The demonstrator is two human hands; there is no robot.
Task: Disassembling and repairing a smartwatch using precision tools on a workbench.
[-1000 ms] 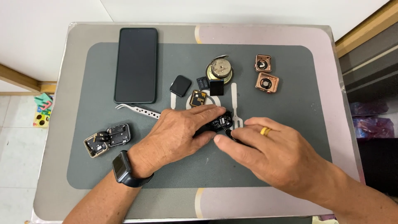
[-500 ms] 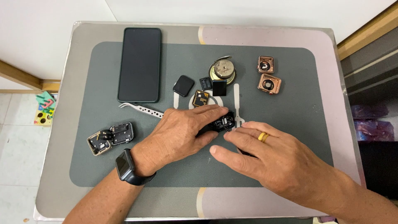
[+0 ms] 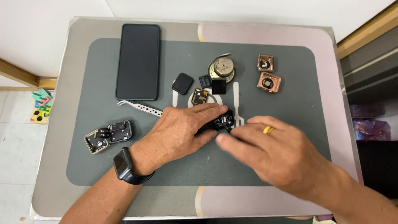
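Observation:
My left hand (image 3: 180, 130) lies on the grey mat (image 3: 95, 166) with its fingers wrapped around a small black watch case (image 3: 219, 121), pinning it down. My right hand (image 3: 273, 153), a gold ring on one finger, is right beside it with its fingertips touching the case's right end. What the right fingertips pinch is hidden. A dark watch is on my left wrist (image 3: 124, 166).
A black phone (image 3: 138, 61) lies at the back left, metal tweezers (image 3: 141, 108) just left of my left hand. Opened watch cases (image 3: 108, 135) sit at the left, copper-coloured ones (image 3: 268, 81) at the back right, small black parts (image 3: 182, 83) and a round metal part (image 3: 223, 67) behind my hands.
My right hand has shifted slightly, its fingers stretching left under the watch case. My left hand stays gripping the case.

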